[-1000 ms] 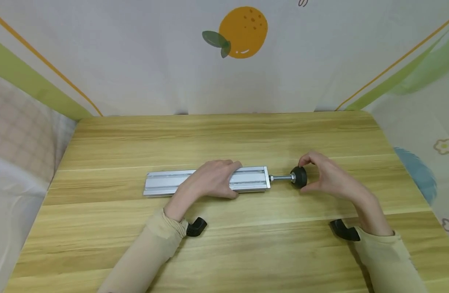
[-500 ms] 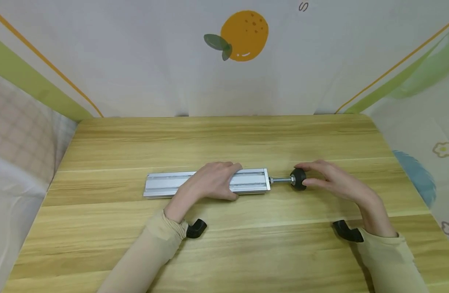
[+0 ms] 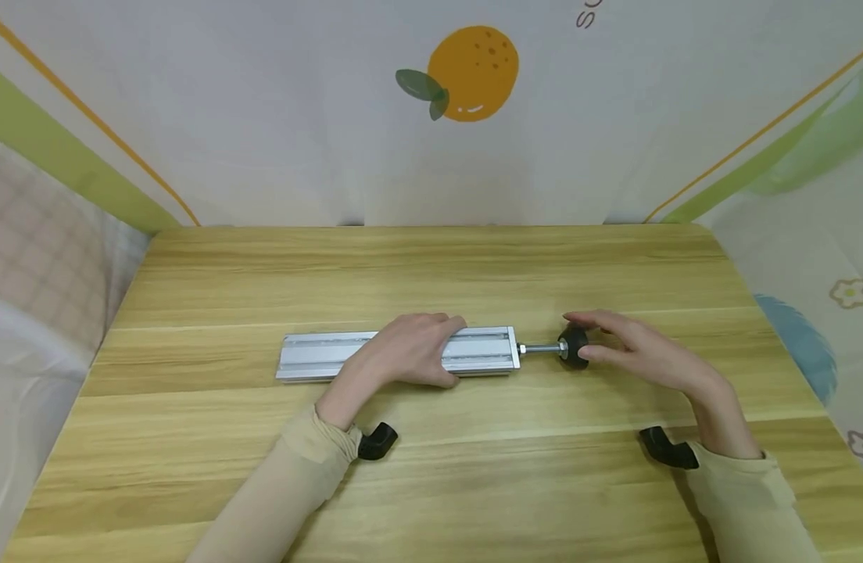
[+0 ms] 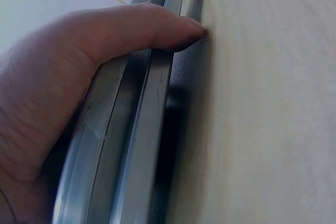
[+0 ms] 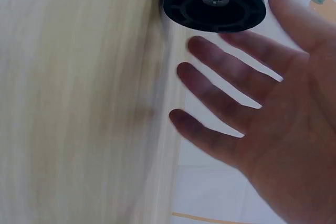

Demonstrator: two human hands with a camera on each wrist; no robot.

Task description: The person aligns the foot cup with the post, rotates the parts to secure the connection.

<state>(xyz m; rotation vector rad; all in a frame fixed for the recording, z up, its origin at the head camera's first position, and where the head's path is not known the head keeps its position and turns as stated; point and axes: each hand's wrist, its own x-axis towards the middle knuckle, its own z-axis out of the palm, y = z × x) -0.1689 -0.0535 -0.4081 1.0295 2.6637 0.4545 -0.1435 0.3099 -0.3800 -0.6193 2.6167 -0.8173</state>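
Left clip (image 3: 376, 442): at my cuff (image 3: 322, 438), nearest me; if I dropped that forearm it could scrape the table (image 3: 431, 500).
Left hand (image 3: 408, 350): grasping the bar (image 3: 479, 347), thumb over its near edge; were I to slacken, I judge the bar could swivel or creep on the wood.
Right hand (image 3: 639, 353): at 3 o'clock of the foot (image 3: 572, 344), thumb and forefinger about its rim, the other three fingers spread loose. Whether those two pinch I can't tell; from my wrist the thumb looks just clear. With so light a touch the rim could slip from me.
Rod (image 3: 542, 348): thin beside the bar; a sideways push from my fingers might force it askew.
Nut (image 3: 521, 349): by the bar's 3 o'clock end; turning the foot could, I think, work it loose.
Bar: mid-table, running from 9 to 3 o'clock, silver, grooved lengthwise, with a pale plate (image 3: 513, 348) capping the 3 o'clock end. A dark strip shows low along its near side; gap or shadow, I can't tell.
Foot: at the rod's 3 o'clock tip, black and round; its ribbed, hollow face shows a metal screw (image 5: 215, 0) in the middle.
Orange print (image 3: 474, 74): at 12 o'clock, well beyond the bar.
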